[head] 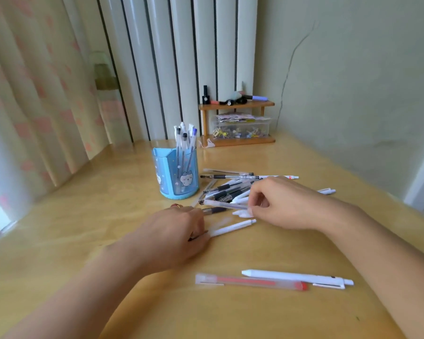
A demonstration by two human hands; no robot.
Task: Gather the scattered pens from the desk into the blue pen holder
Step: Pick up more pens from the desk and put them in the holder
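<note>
Right hand (277, 204) pinching clear pen (225, 205); left hand (179, 231) grip hidden, white pen (233, 227) beneath.

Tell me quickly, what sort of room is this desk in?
Probably a bedroom or study corner at home: a wooden desk pushed against a white radiator, patterned curtains to the left, and a small wooden shelf holding bottles and a box of trinkets.

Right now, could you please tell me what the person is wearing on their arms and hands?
Both forearms are bare, with no sleeves, watch or gloves in view. The left hand wears a ring with a reddish top on one finger. The right hand shows no jewellery.
</note>
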